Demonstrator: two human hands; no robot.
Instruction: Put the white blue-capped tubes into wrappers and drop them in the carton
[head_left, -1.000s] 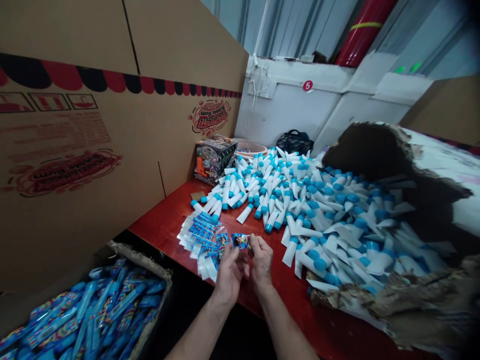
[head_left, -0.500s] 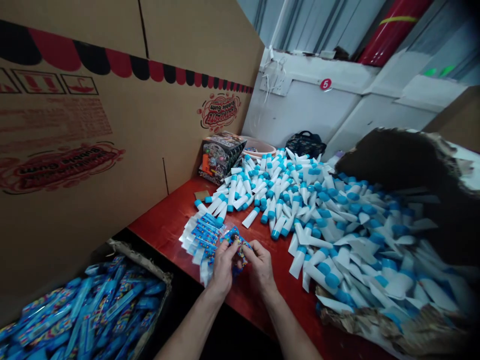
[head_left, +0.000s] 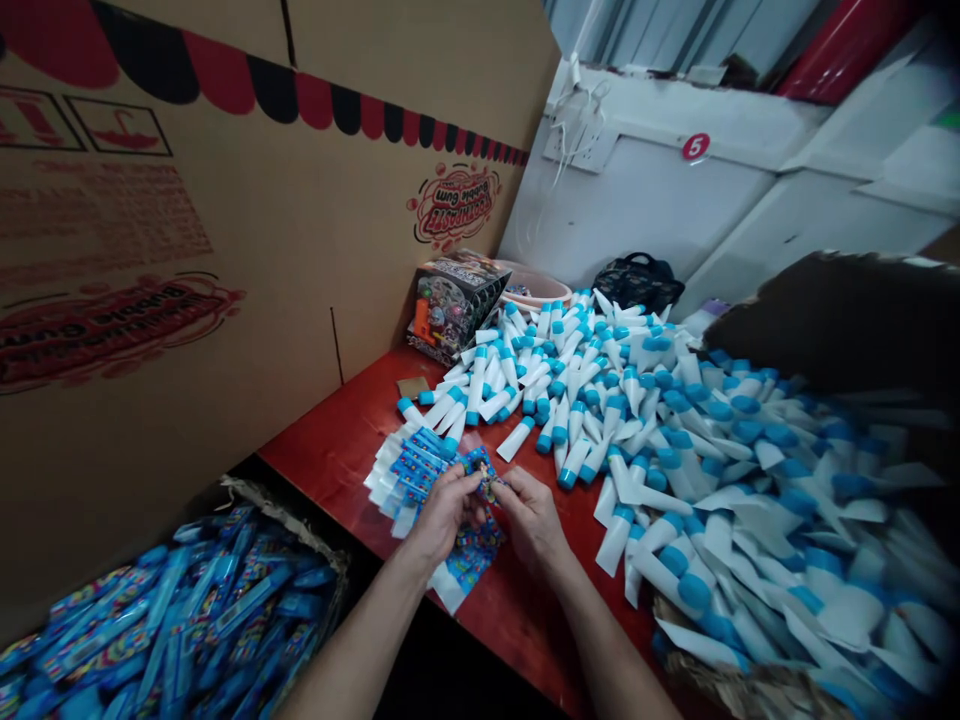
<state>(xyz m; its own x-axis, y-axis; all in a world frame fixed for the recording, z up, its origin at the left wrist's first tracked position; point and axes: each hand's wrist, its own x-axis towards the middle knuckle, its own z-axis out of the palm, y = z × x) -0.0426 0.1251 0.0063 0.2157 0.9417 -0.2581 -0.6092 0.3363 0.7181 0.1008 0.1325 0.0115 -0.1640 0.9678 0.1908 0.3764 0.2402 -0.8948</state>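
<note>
Both hands hold a blue printed plastic sleeve [head_left: 475, 548] with a clear end, just above the red table. My left hand [head_left: 452, 508] pinches its upper part between thumb and fingers. My right hand [head_left: 531, 512] grips the same sleeve from the right, fingertips closed close to the left thumb. The lower part hangs below the fingers, its clear end near the table's front edge. Beside my left hand lies a fanned stack of similar sleeves [head_left: 411, 468]. Beyond my hands spreads a large pile of white tubes with blue caps [head_left: 577, 375]. Whether the sleeve contains anything is hidden.
An open carton [head_left: 319, 535] of blue packed items stands low at left. A large cardboard box [head_left: 285, 240] walls the left side. A patterned box [head_left: 454, 305], a pink basin [head_left: 544, 290] and a dark bag [head_left: 637, 282] sit behind the tubes. Torn cardboard [head_left: 825, 310] borders the right.
The sleeve in my hands now spreads open downward, with its clear end showing below my fingers. The camera view has shifted slightly. Both hands keep their grip.
</note>
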